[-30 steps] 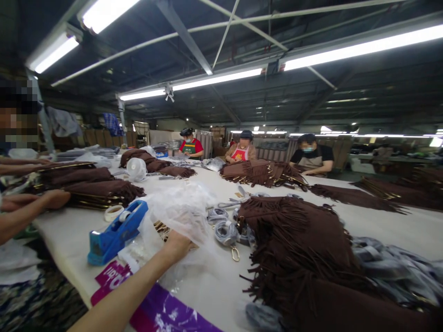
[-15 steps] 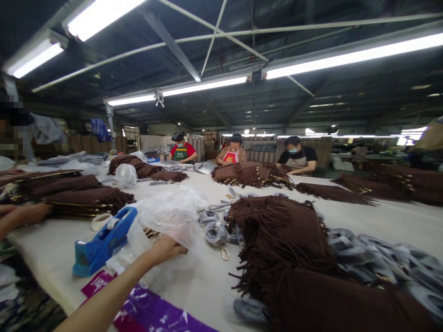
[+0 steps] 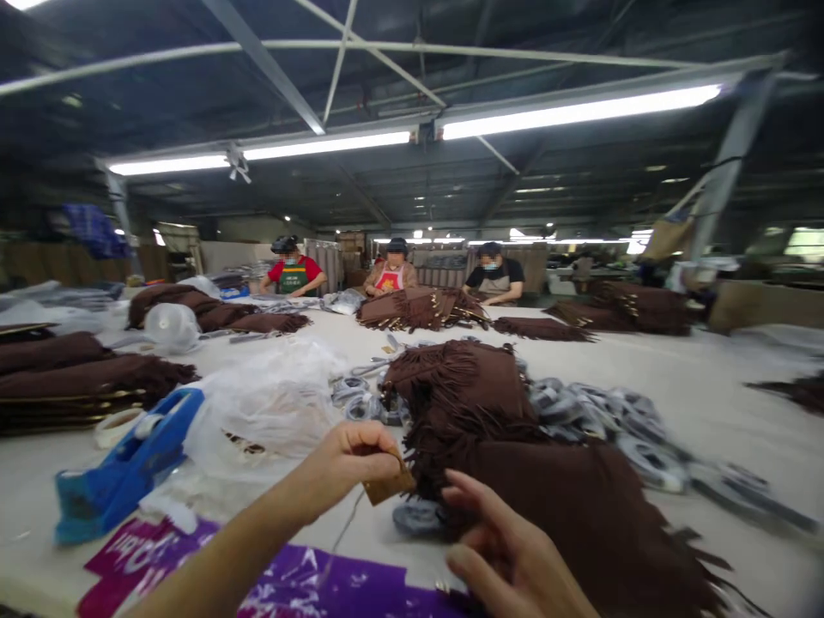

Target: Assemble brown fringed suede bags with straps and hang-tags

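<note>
The left hand (image 3: 344, 463) pinches a small golden-brown flat rectangular card (image 3: 390, 487) between thumb and bent fingers, above the white tabletop (image 3: 721, 386) and just left of the dark brown fringed fabric pile (image 3: 560, 498). The right hand (image 3: 502, 545) has its fingers parted and loosely curled, with nothing seen in its grasp; whether it touches the fabric behind it, I cannot tell.

Good handling here seems to call for a light grip at the card's edge, so that its face stays unbent and a free edge is offered to the right hand. A thin grey cord (image 3: 348, 522) trails below the left hand; its joining to the card is unclear, so it is best treated as attached and not tugged. The dark loose fringe could snag the fingertips, and the grey wrapped coil (image 3: 418, 518) lies close below, so both deserve some clearance
</note>
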The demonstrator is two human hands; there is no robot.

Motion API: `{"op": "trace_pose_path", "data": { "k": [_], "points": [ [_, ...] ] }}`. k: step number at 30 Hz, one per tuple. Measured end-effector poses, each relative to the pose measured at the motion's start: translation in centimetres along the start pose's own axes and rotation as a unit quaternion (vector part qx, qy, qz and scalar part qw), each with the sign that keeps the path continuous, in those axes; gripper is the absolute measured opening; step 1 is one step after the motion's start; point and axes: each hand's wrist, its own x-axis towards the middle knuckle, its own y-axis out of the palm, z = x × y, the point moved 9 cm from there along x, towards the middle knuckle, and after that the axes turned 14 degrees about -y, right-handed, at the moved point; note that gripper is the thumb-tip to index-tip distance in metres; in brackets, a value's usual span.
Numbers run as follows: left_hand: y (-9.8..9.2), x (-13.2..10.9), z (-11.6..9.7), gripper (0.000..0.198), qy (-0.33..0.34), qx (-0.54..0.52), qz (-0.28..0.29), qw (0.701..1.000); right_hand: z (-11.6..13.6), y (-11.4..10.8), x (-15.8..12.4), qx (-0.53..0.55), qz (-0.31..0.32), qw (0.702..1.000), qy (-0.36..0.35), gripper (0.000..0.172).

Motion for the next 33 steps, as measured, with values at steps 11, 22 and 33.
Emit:
{"op": "trace_pose_path", "data": {
  "k": [11, 22, 33],
  "points": [
    [16.7, 4.7, 5.9, 0.056, -0.102, -0.098, 0.234, 0.962, -5.6, -7.3, -2.2, 0.209, -0.190, 0.944, 0.169, 0.045],
    [22.1, 5.4, 8.6, 0.059, -0.127, 0.126, 0.264, 0.948, -9.1, -17.5, -12.6, 0.106, -0.253, 0.936, 0.221, 0.033],
    [32.0, 1.6, 0.4, 0.022, 0.164, 0.455, 0.274, 0.831, -5.3, -12.2, -15.8, 0.309, -0.190, 0.916, 0.169, 0.087]
  ]
}}
